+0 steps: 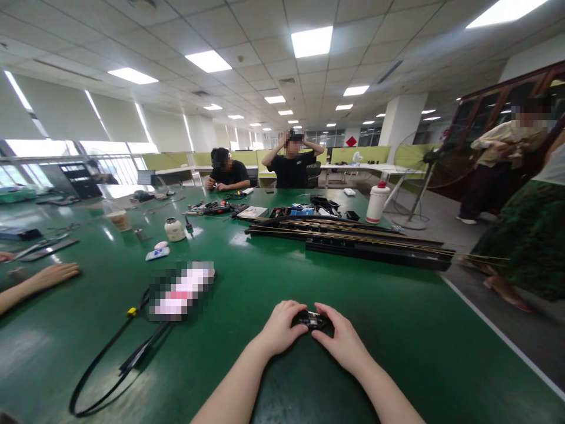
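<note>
My left hand [282, 328] and my right hand [342, 338] meet at the near middle of the green table [397, 330]. Both are closed around a small black device [311, 320] that rests on the table between them. The fingers of each hand curl over its ends, so only the top of the device shows. A black cable [115, 359] loops across the table to my left, leading toward a blurred pink and white patch [180, 291].
Long black rails with brass strips [353, 238] lie across the table's far right, with a white bottle [377, 203] behind them. Cups, a jar [175, 229] and small tools sit at the far left. Another person's hand [53, 275] rests at left. Two people sit at the far end; others stand at right.
</note>
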Demonstrator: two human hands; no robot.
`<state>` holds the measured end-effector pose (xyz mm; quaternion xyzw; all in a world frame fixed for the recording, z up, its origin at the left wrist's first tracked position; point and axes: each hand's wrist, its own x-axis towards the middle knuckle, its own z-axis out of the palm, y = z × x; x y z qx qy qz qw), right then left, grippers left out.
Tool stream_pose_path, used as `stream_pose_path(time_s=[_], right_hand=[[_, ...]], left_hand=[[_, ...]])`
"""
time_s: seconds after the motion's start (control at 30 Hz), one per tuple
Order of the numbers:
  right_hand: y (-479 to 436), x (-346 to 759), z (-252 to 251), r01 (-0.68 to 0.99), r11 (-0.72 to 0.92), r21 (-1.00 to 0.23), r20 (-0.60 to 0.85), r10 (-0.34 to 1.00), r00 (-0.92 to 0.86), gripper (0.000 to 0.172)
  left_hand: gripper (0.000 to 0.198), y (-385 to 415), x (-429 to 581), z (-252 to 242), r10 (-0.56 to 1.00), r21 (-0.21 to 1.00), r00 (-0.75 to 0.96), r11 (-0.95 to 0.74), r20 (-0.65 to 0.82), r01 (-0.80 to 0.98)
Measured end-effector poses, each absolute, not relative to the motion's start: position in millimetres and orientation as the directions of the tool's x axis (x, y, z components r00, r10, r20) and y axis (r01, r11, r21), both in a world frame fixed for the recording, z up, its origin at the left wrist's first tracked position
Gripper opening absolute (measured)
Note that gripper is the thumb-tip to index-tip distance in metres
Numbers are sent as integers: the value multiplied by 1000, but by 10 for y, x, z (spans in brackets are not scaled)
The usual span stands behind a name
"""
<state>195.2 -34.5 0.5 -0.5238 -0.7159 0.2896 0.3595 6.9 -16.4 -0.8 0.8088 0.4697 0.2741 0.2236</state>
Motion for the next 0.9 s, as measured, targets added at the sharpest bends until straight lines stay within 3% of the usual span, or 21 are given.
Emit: stream_pose_path(time_s=[0.9], right_hand=[[-346,1954,2,553,301,-777,233,954,-191,45]], left_hand=[[44,-151,37,-58,865,623,428,-489,261,611]])
